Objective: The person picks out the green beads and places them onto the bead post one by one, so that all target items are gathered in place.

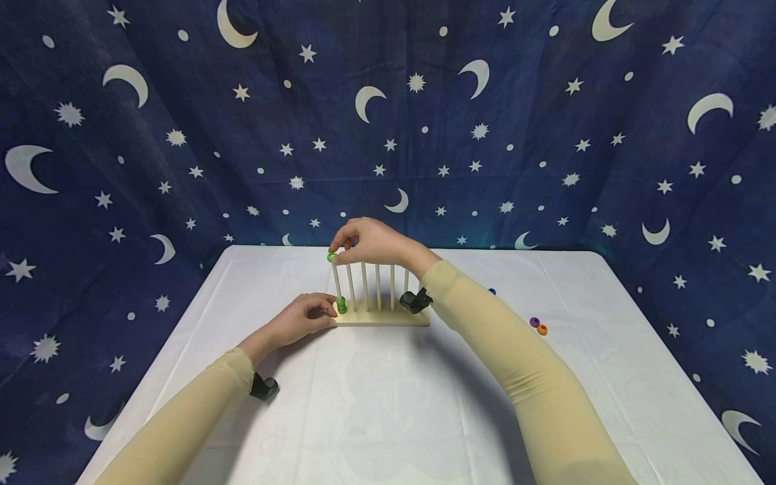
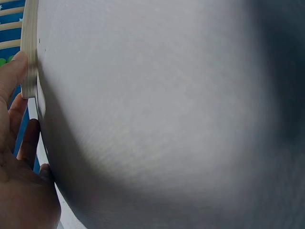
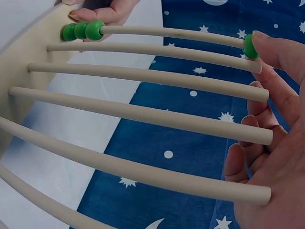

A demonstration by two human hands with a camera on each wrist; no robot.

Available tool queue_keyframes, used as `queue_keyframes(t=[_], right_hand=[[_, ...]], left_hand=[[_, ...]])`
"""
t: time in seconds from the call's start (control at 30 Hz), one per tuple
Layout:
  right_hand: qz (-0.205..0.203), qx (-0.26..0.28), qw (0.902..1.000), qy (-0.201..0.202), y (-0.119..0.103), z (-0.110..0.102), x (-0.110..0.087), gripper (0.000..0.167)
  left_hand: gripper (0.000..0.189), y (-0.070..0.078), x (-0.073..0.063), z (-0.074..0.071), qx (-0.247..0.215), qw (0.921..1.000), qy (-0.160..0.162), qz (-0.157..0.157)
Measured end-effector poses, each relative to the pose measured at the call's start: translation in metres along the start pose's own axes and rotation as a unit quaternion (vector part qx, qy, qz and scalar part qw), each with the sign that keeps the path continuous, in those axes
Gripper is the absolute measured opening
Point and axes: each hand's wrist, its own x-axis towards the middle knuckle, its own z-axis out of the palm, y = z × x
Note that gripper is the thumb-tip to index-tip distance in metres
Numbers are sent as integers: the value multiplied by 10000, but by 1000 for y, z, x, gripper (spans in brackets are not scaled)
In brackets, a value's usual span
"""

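Atop leftmost peg [image 1: 337, 281], right hand [image 1: 377, 242], pinched green bead [image 1: 331, 257]

Desk [image 1: 364, 411]: bright and even from the head camera, soft shadows pooling inward of both sleeves [image 1: 533, 364]!
Curtain [image 1: 339, 121]: dimmer, murkiest toward the upper left.
Tablecloth [image 2: 143, 105]: grey, hazy in left wrist view, deep shadow down the right edge.
Pegs [image 3: 143, 113]: bowed by distortion, fairly crisp.

The right sleeve [image 1: 515, 350] partly conceals the blue bead [image 1: 492, 292]. The left wrist view truncates the left hand [image 2: 24, 183] and wooden base [image 2: 29, 52]; the white tablecloth [image 2: 143, 95] appears blurred.
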Motion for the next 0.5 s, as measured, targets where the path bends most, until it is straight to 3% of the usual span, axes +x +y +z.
queue_keyframes(t=[0.5], right_hand=[[27, -56, 9999, 91, 0, 1, 0, 13]], left_hand=[[7, -1, -1, 1, -40, 10000, 37, 0]])
